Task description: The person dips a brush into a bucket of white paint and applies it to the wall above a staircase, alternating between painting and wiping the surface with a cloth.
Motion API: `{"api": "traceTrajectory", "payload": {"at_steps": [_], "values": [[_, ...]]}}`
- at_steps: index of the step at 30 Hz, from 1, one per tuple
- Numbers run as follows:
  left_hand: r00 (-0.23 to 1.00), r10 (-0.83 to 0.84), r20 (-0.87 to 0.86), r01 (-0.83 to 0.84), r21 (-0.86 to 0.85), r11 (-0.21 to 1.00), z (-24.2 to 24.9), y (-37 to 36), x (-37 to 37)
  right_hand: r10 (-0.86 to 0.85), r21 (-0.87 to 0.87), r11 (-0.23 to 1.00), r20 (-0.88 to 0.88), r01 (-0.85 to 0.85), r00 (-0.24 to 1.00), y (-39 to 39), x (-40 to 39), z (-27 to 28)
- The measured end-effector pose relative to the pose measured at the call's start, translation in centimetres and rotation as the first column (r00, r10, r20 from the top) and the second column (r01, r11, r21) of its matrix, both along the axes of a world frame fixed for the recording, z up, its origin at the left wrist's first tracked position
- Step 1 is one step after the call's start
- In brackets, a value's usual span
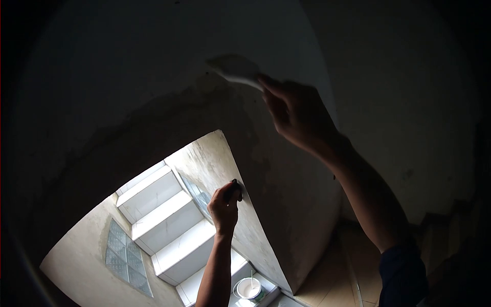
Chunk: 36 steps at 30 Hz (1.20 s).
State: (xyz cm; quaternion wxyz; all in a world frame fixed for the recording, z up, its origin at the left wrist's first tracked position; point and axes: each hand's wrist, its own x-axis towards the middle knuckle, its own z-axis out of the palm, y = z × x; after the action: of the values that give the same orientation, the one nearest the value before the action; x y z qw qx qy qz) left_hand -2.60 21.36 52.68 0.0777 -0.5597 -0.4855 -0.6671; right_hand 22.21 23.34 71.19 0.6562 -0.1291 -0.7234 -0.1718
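Right hand (297, 110) pinched a pale, flat, broad-ended tool (236, 68) before the dim plaster wall (153, 66).
I judged it light and stiff, material unclear, best held at its narrow end; left hand (223, 209) gripped a small black object (235, 191) beside the wall's edge.

Stairs (159, 212) beyond left hand (223, 211); window (123, 255) left of stairs, floor (327, 273) right. Bucket (250, 298) low on stairs, below hand.

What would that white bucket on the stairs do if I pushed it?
The bucket might slide, since the step looks smooth. It could feel heavy if the white stuff inside is deep, but I can't see how deep. The thin stick poking up would probably wobble.
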Motion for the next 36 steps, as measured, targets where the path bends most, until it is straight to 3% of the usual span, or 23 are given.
{"api": "traceTrajectory", "payload": {"at_steps": [2, 3, 5, 9, 11, 14, 15, 17, 19, 21, 24, 26, 27, 32, 33, 34, 36], "values": [[1.000, 0.004, -0.021, -0.004, 0.015, 1.000, 0.1, -0.4, -0.1, -0.012, -0.174, 0.984, 0.137, 0.036, 0.990, -0.5, -1.6, 4.0], [1.000, -0.015, 0.004, 0.015, 0.004, 1.000, 0.0, -0.5, -0.3, -0.054, -0.142, 0.987, 0.148, 0.075, 0.988, 0.0, -2.4, 3.2], [0.997, -0.056, 0.058, 0.057, -0.016, 0.998, -0.1, -0.6, -0.6, -0.141, -0.075, 0.985, 0.169, 0.155, 0.975, 1.4, -4.9, -0.4], [0.998, -0.060, -0.034, 0.057, -0.074, 0.996, -1.2, -0.3, -1.0, -0.026, -0.251, 0.962, 0.301, 0.105, 0.953, 0.6, -2.3, -9.9], [0.996, -0.010, -0.085, 0.003, -0.082, 0.997, -0.7, -0.7, 0.0, -0.059, -0.351, 0.902, 0.475, 0.250, 0.878, -1.0, 0.4, -13.0], [0.998, -0.060, 0.017, 0.061, -0.080, 0.995, -1.1, -0.2, 0.0, 0.050, -0.401, 0.908, 0.387, 0.119, 0.921, -1.9, 3.1, -13.9], [0.999, 0.018, -0.037, -0.021, -0.079, 0.997, -1.0, -0.3, 0.1, 0.037, -0.406, 0.908, 0.315, 0.100, 0.948, -1.9, 3.4, -13.1], [1.000, -0.013, 0.005, 0.013, -0.064, 0.998, -0.9, -0.4, 0.3, 0.021, -0.305, 0.951, 0.190, 0.039, 0.982, -1.2, 2.8, -9.0], [0.998, -0.046, 0.033, 0.048, -0.071, 0.996, -1.2, -0.1, 0.0, -0.060, -0.200, 0.976, 0.119, 0.084, 0.991, 0.3, 1.2, -4.6], [0.995, -0.088, 0.053, 0.092, -0.079, 0.993, -1.2, -0.4, -0.1, -0.075, -0.216, 0.970, 0.158, 0.109, 0.985, 1.8, -0.8, -2.8], [0.985, -0.130, 0.115, 0.144, -0.125, 0.982, -1.8, -0.8, -0.4, 0.046, -0.241, 0.970, 0.114, -0.017, 0.992, 3.7, -4.0, -9.7], [0.960, -0.182, 0.215, 0.211, -0.118, 0.970, -2.7, -0.7, -0.5, 0.133, -0.276, 0.955, 0.084, -0.105, 0.988, 4.2, -4.7, -19.0], [0.963, -0.183, 0.199, 0.212, -0.135, 0.968, -3.3, -0.6, -0.6, 0.139, -0.268, 0.958, 0.114, -0.104, 0.984, 4.1, -4.4, -24.1], [0.991, -0.117, 0.070, 0.126, -0.128, 0.984, -4.1, -0.4, -0.1, 0.171, -0.554, 0.827, 0.414, 0.098, 0.894, -0.5, 0.0, -45.7], [0.992, -0.114, 0.044, 0.119, -0.118, 0.986, -4.1, -0.5, -0.1, 0.275, -0.585, 0.811, 0.367, -0.009, 0.889, 0.2, 0.3, -51.3], [0.994, -0.111, 0.017, 0.112, -0.106, 0.988, -4.1, -0.5, -0.2, 0.312, -0.605, 0.795, 0.345, -0.044, 0.885, 0.3, 1.3, -53.3], [0.992, -0.125, 0.007, 0.125, -0.109, 0.986, -4.6, -0.4, -0.8, 0.358, -0.721, 0.686, 0.451, 0.097, 0.818, 1.8, 2.1, -52.5]]}}
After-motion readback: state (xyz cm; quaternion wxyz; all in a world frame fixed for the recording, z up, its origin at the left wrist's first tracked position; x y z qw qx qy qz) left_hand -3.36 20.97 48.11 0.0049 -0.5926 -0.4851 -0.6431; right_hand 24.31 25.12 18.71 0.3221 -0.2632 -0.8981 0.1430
